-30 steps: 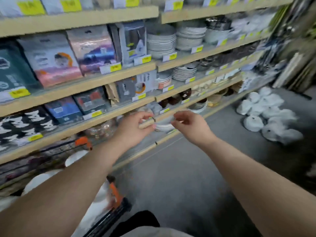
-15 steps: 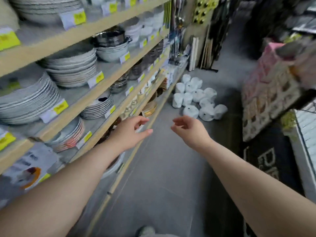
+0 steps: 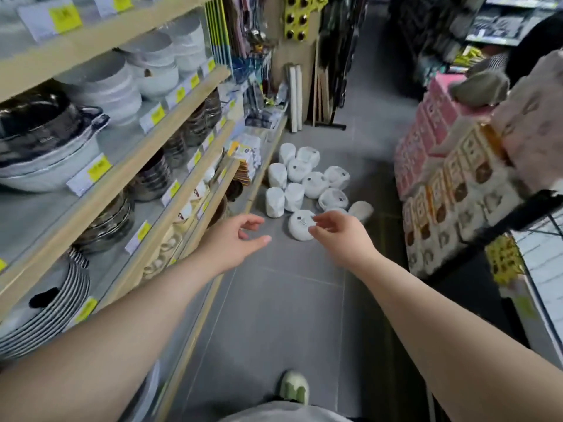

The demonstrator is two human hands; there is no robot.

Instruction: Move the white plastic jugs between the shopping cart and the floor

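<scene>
Several white plastic jugs sit clustered on the grey floor ahead, beside the foot of the left shelving. The nearest jug lies on its side, its dark label facing me. Both arms are stretched forward above the floor. My left hand is open and empty, fingers loosely curled, left of that jug. My right hand is open and empty too, and its fingertips overlap the nearest jug in the picture; whether they touch it I cannot tell. The shopping cart is out of view.
Wooden shelves on the left carry bowls, plates and metal pots with yellow price tags. Stacked pink and patterned boxes stand on the right, a wire rack nearer. My shoe is at the bottom. The grey-tiled aisle runs between them.
My view has swung right, away from the cart and shelf, and down the aisle. The jugs on the floor have come closer. Both hands stay extended and empty.
</scene>
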